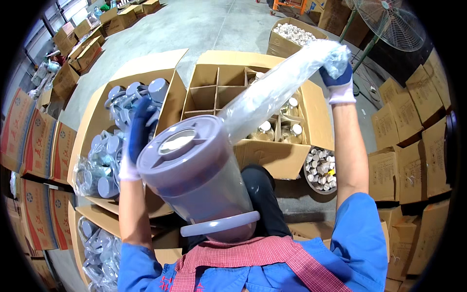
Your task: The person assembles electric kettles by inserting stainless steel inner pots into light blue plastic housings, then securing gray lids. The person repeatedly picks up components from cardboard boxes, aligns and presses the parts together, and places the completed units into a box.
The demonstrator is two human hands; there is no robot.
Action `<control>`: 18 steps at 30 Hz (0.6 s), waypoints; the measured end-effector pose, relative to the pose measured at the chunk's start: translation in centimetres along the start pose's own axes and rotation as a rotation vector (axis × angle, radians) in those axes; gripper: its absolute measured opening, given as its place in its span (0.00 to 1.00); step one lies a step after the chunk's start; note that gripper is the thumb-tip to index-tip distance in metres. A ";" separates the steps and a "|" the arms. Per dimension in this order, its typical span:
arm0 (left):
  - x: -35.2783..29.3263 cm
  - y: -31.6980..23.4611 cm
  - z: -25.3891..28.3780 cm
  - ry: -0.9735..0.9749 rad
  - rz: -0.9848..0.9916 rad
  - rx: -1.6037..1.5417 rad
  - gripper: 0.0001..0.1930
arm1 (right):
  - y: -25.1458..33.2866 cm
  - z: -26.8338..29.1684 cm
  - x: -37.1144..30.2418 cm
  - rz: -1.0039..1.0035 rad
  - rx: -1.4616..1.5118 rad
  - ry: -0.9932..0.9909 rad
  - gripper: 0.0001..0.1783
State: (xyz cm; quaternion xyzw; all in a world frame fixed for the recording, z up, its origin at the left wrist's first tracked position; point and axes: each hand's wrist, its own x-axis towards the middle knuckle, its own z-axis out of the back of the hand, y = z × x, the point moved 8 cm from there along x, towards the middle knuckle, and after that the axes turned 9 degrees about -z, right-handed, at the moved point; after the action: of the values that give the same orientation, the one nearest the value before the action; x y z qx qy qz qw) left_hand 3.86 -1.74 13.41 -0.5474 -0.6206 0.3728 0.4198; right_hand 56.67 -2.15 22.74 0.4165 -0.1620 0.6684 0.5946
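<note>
A large translucent plastic jug with a purple-grey lid leans close in front of my chest, above my legs. A pale ring-like band crosses its near end. My right hand, in a blue and white glove, is raised at the far right and closed on a bunched end of a clear plastic bag. The bag stretches from that hand down to the jug's lid side. My left hand, gloved alike and blurred, is beside the lid's left edge with its fingers stretched out. Whether it touches the jug is unclear.
Left, an open carton holds several bagged grey-lidded containers. Ahead, a divided carton holds several white-capped glass bottles. White caps fill a round tub and a far box. Stacked cartons and a fan stand right.
</note>
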 end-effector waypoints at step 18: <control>13.0 6.6 -10.2 0.343 0.108 0.027 0.13 | 10.9 -19.2 -5.9 -0.569 0.458 0.387 0.12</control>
State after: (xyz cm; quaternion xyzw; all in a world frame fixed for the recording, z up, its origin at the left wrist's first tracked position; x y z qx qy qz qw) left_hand 15.07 12.03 12.59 -0.6297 -0.5044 0.3042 0.5065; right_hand 39.25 5.01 9.83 0.4328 0.2273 0.5619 0.6673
